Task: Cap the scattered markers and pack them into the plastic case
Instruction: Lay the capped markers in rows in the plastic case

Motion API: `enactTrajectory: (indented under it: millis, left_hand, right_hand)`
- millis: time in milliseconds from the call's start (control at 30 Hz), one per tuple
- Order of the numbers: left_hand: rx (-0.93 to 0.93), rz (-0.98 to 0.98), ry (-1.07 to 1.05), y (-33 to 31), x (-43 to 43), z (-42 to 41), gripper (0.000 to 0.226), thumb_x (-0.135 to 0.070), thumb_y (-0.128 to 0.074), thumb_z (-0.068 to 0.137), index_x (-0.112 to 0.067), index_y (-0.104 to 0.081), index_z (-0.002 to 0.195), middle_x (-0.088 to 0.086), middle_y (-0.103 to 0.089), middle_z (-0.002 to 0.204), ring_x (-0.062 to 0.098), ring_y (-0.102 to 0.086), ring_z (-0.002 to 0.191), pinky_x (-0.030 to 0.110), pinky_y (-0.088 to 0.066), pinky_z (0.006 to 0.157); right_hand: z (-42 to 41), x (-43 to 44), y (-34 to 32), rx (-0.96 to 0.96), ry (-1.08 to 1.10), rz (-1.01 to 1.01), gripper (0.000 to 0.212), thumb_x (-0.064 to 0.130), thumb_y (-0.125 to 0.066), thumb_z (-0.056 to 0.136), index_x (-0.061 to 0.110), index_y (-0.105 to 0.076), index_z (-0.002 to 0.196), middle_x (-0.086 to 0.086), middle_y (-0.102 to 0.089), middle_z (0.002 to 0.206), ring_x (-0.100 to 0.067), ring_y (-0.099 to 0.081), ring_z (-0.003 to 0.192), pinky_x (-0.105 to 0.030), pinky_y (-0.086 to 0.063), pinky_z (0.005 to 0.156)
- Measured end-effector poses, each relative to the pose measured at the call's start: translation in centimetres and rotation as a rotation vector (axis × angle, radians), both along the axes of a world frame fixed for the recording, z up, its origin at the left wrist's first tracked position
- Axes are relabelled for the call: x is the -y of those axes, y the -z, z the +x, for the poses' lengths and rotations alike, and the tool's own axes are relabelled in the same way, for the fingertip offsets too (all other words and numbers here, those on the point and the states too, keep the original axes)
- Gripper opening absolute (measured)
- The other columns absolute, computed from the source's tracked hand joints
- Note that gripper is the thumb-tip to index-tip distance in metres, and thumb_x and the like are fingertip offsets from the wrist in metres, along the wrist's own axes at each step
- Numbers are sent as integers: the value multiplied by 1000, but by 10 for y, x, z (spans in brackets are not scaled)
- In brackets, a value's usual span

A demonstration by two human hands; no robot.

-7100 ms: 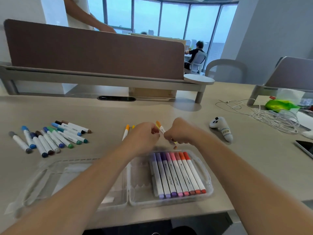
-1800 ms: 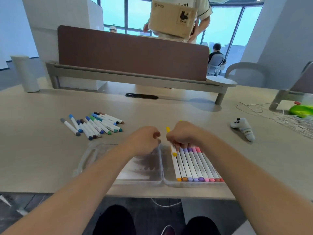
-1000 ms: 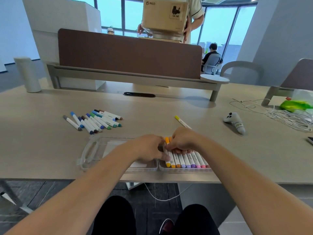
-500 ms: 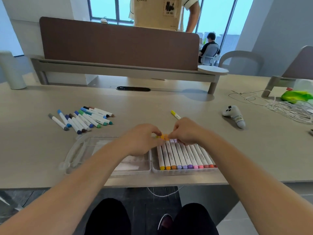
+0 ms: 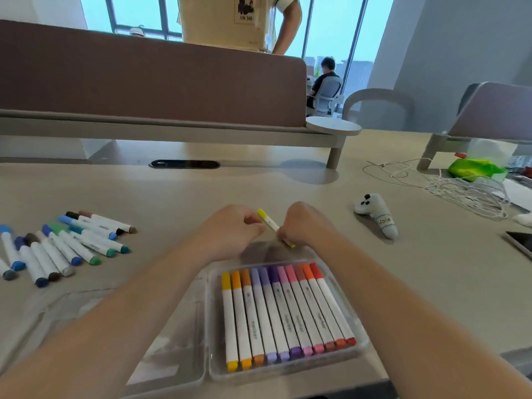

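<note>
The right hand point(image 5: 306, 226) has its fingers closed around the near half of a yellow marker point(image 5: 269, 223), just beyond the 12 o'clock edge of the plastic case point(image 5: 363, 345). The marker's far end tilts toward 11 o'clock. The left hand point(image 5: 233, 230) is beside it, fingers curled close against the barrel, but I cannot tell whether they pinch the marker, a cap, or nothing. In the case's right half the packed markers point(image 5: 276, 318) lie side by side, yellow through purple and pink to red, all capped. The loose markers point(image 5: 72, 246), blues, greens and browns, lie on the bench point(image 5: 403, 283) at 10 o'clock from the case, well apart. I judge the task roughly half done: the warm colours are stowed, the yellow one comes next, and the cool set remains.
</note>
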State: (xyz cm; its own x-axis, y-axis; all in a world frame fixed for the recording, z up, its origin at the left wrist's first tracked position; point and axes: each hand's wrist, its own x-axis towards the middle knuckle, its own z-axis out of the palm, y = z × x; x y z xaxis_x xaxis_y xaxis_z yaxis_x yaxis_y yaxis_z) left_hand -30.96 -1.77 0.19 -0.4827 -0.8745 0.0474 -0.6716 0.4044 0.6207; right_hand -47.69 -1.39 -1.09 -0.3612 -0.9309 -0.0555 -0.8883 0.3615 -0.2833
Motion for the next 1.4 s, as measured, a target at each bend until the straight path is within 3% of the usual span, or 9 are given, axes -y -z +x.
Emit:
enactTrajectory:
  millis: [267, 433, 567, 633, 767, 1000, 1133, 1267, 1400]
  left_hand:
    - [1, -4, -8, 6, 5, 3, 26, -32, -56, 97, -18, -70, 113, -2, -69, 109, 14, -61, 98, 29, -47, 86]
    - [-8, -22, -46, 0, -8, 21, 25, -31, -55, 98, -19, -68, 115, -3, -67, 111, 13, -60, 100, 29, -47, 88]
    - [4, -27, -71, -4, -28, 43, 27, -30, -54, 98, -19, -65, 120, -3, -66, 118, 13, -59, 103, 26, -45, 87]
    - [35, -25, -69, -3, -41, 53, 32, -29, -55, 98, -18, -62, 127, -1, -63, 125, 15, -58, 110, 24, -42, 90]
    - [136, -17, -29, 3, -67, 74, 40, -24, -53, 98, -19, -53, 138, -1, -55, 139, 16, -53, 124, 25, -40, 99]
    - [244, -74, 16, 13, -88, 89, 40, -15, -46, 99, -21, -54, 138, 4, -59, 135, 21, -59, 116, 33, -48, 96]
    - [273, -82, 58, 17, -89, 89, 33, -13, -45, 96, -16, -63, 123, 6, -66, 120, 25, -61, 108, 34, -49, 88]
    - [307, -45, 110, 23, -86, 92, 37, -27, -52, 97, -21, -55, 133, -1, -58, 131, 20, -56, 114, 33, -47, 96]
    - [337, -30, 203, 26, -84, 94, 38, -44, -60, 92, -24, -62, 124, -10, -55, 129, 18, -56, 113, 40, -46, 97]
  right_hand:
    - [10, 17, 4, -37, -3, 63, 18, 18, -72, 78, 12, -57, 70, -8, -63, 77, -29, -64, 76, -32, -48, 64]
    - [25, -2, -17, 57, -29, 60, 26, 31, -65, 85, 9, -59, 71, -5, -54, 65, -26, -54, 66, -30, -42, 61]
    - [53, -41, -40, 158, -125, 116, 26, 17, -58, 81, 8, -60, 57, -9, -53, 52, -23, -47, 45, -23, -38, 50]
    - [68, -63, -44, 206, -177, 172, 28, 14, -54, 79, 8, -58, 51, -13, -55, 55, -24, -48, 47, -22, -37, 49]
    - [95, -96, -41, 277, -228, 257, 32, 14, -50, 82, 10, -52, 50, -2, -46, 39, -17, -37, 35, -20, -27, 43]
    - [115, -112, -28, 294, -257, 301, 44, 25, -53, 93, 11, -54, 52, 0, -48, 37, -12, -37, 28, -18, -28, 40]
    - [117, -112, -26, 238, -272, 308, 49, 36, -51, 97, 11, -54, 55, 3, -48, 36, -10, -39, 29, -21, -31, 43]
    - [110, -110, -28, 184, -278, 309, 42, 25, -54, 94, 11, -54, 55, 4, -46, 35, -11, -39, 32, -22, -33, 45]
    - [109, -107, -21, 174, -281, 319, 31, 20, -59, 88, 12, -57, 59, -4, -53, 56, -17, -45, 47, -26, -37, 51]
